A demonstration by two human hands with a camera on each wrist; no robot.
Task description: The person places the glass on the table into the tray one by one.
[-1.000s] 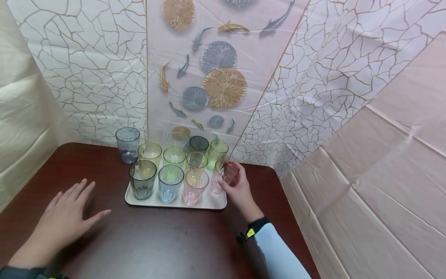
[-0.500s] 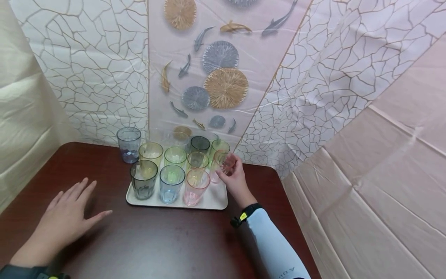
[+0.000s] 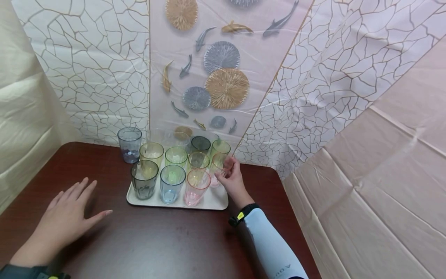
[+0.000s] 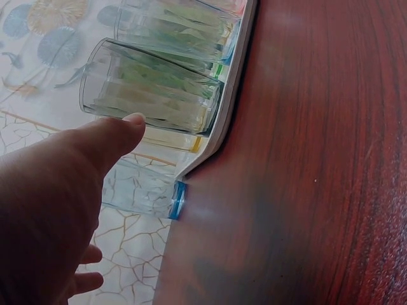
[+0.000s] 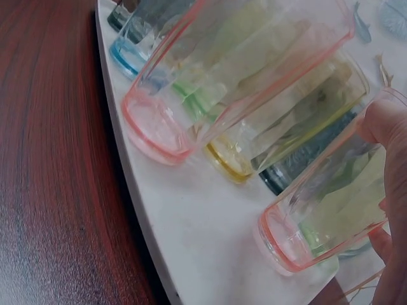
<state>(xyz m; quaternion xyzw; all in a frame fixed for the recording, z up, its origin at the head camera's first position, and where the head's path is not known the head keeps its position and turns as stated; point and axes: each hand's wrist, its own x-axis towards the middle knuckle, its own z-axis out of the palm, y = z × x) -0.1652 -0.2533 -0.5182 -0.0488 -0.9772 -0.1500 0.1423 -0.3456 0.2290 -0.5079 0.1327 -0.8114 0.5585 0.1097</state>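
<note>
My right hand (image 3: 234, 179) grips a pink glass (image 3: 216, 168) at the right end of the white tray (image 3: 215, 199). In the right wrist view this pink glass (image 5: 299, 222) is upright, its base on or just above the tray surface; I cannot tell which. Another pink glass (image 3: 196, 190) stands to its left on the tray, with a light-blue glass (image 3: 170, 188) and a grey glass (image 3: 144, 182) along the front row. My left hand (image 3: 66, 219) is held over the left side of the table with fingers spread and nothing in it.
Behind the front row stand several green, yellow and dark glasses, such as a yellow-rimmed glass (image 3: 151, 153) and a green glass (image 3: 175, 155). A bluish glass (image 3: 130, 147) stands off the tray at the back left. Patterned cloth (image 3: 104, 77) hangs behind the brown table (image 3: 156, 240).
My right hand has carried the pink glass a little to the left and away from me, then slightly lower, beside the other glasses. The left hand has not moved.
</note>
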